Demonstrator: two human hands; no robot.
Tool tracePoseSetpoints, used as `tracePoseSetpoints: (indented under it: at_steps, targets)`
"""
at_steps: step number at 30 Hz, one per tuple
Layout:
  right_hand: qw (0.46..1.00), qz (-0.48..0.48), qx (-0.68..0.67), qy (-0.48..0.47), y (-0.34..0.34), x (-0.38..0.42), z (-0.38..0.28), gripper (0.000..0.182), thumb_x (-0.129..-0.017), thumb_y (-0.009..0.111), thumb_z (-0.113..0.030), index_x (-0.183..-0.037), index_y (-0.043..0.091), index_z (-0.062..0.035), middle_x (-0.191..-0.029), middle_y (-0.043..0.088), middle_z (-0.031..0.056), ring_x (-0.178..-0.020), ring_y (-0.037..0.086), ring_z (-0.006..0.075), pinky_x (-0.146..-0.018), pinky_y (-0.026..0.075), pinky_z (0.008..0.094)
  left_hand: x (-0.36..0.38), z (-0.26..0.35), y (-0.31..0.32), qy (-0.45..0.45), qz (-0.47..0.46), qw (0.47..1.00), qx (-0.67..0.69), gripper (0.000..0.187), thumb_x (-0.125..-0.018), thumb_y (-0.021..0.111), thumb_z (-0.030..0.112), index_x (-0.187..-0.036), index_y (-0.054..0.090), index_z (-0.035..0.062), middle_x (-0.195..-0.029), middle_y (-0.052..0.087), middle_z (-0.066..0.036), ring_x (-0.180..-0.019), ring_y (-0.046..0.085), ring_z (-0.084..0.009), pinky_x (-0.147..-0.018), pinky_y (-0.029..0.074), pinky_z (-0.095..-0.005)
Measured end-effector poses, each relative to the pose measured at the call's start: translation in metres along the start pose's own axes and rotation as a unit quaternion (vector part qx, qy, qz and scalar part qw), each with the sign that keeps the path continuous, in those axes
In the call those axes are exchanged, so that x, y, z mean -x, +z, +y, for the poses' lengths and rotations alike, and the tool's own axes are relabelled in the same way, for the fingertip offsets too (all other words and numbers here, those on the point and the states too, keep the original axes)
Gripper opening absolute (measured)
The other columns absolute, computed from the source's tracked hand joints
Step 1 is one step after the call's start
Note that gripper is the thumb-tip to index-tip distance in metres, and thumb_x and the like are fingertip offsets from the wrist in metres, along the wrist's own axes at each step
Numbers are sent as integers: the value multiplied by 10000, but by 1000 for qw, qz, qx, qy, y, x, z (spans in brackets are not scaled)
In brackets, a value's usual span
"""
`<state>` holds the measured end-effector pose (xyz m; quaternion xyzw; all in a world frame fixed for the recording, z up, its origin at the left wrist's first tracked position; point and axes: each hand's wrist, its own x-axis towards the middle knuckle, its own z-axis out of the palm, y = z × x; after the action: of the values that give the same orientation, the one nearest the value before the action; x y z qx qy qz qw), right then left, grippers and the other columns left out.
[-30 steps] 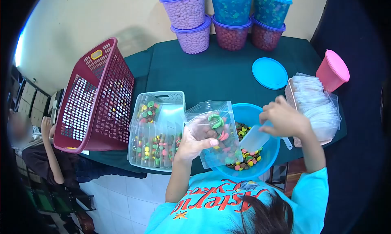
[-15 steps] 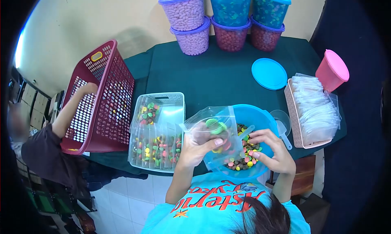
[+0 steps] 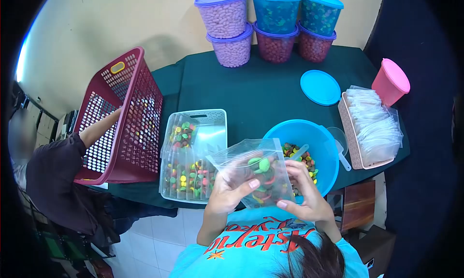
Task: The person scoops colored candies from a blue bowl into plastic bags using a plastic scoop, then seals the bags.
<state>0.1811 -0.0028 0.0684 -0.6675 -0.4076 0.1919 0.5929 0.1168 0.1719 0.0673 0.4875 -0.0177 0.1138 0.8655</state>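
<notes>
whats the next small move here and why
Probably pinch along the right-hand edge of the bag to close it: sweets are inside, the left hand grips it, the right hand is at that edge, and the scoop lies in the bowl. Whether it's already sealed, I can't tell.

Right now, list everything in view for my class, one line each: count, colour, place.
Stacked tubs: six, lilac, blue and red, table's back
Standing tub: one, pink, back right
Loose lid: one, blue, flat before stacks
Clear bags: uncountable, clear, in pink basket, right
Bowl: one, blue, near side, holding multicoloured pieces
Handled tools: two, pale, one in bowl, one beside
Tray: one, pale green, left, holding filled bags
Crate: one, maroon, far left
Cloth: one, dark green, over table
Co-worker: one, dark top, left, one arm in crate
Held bag: one, clear, between hands
Own shirt: one, turquoise, bottom centre
Left hand, right hand: two, bare, both on held bag
</notes>
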Motion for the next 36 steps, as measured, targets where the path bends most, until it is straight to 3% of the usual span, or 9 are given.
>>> tracePoseSetpoints:
  at_steps: [5, 7, 15, 17, 20, 29, 31, 33, 36]
  targets:
    - [998, -16, -56, 20, 34, -7, 6, 530, -785, 568, -155, -1229, 317, -14, -1174, 376, 157, -1112, 407, 246, -901, 349, 353, 16, -3, -18, 40, -48, 997, 54, 549, -815, 572, 204, -1244, 318, -25, -1227, 409, -175, -1075, 456, -232, -893, 389, -373]
    - [990, -13, -124, 68, 51, -7, 8, 478, -801, 537, -127, -1212, 329, 2, -1147, 399, 153, -1095, 423, 239, -906, 339, 345, 23, -3, -20, 64, 71, 990, 106, 513, -843, 530, 244, -1238, 323, -9, -1224, 398, -173, -1074, 453, -218, -857, 415, -349]
    - [995, -47, -60, 67, 79, -4, 8, 436, -811, 547, -125, -1181, 360, 10, -1055, 456, 122, -996, 490, 197, -855, 381, 313, 45, -6, -58, 97, 126, 987, 18, 165, -858, 497, 86, -984, 536, -14, -933, 582, -117, -844, 571, -150, -744, 461, -291]
    - [964, 55, -244, 88, 87, -2, 5, 425, -823, 541, -144, -1178, 364, 8, -1089, 437, 116, -1013, 479, 187, -867, 379, 320, 46, -6, -51, 85, 139, 987, -6, 130, -849, 510, 67, -931, 560, -20, -885, 587, -110, -783, 576, -138, -702, 469, -271]
    - [981, 134, -139, 22, 85, -3, 4, 440, -819, 550, -145, -1185, 364, 12, -1087, 465, 116, -989, 491, 167, -837, 404, 309, 51, -9, -43, 53, 70, 993, -73, 97, -839, 521, 50, -846, 580, -27, -797, 564, -76, -713, 558, -113, -635, 460, -243]
    - [982, 130, -137, 29, 86, 14, -4, 234, -861, 398, -125, -1006, 463, 48, -988, 535, 130, -922, 517, 175, -817, 401, 306, 75, -19, -21, 82, 93, 986, -115, 191, -876, 475, 164, -945, 483, -14, -805, 505, -41, -706, 494, -81, -647, 406, -212]
    - [986, 99, -117, 69, 74, 22, -4, 222, -864, 385, -112, -992, 468, 49, -966, 549, 129, -936, 509, 171, -837, 387, 303, 78, -23, -17, 20, 74, 995, -60, 170, -879, 468, 155, -909, 490, -11, -808, 522, -47, -721, 498, -72, -653, 409, -214]
    - [989, 111, -85, 52, 69, 29, -3, 196, -866, 401, -109, -949, 509, 32, -873, 582, 104, -755, 526, 117, -701, 420, 256, 81, -28, -10, 27, 90, 993, -67, 146, -876, 473, 140, -875, 495, -5, -786, 543, -45, -710, 502, -61, -626, 415, -212]
    - [991, 134, -25, 15, 66, 48, 12, 156, -863, 437, -88, -897, 566, -6, -701, 598, 41, -468, 357, 18, -423, 297, 195, 92, -41, 0, 42, 116, 981, -152, 109, -854, 511, 101, -824, 501, -4, -724, 545, -22, -633, 490, -40, -566, 407, -195]
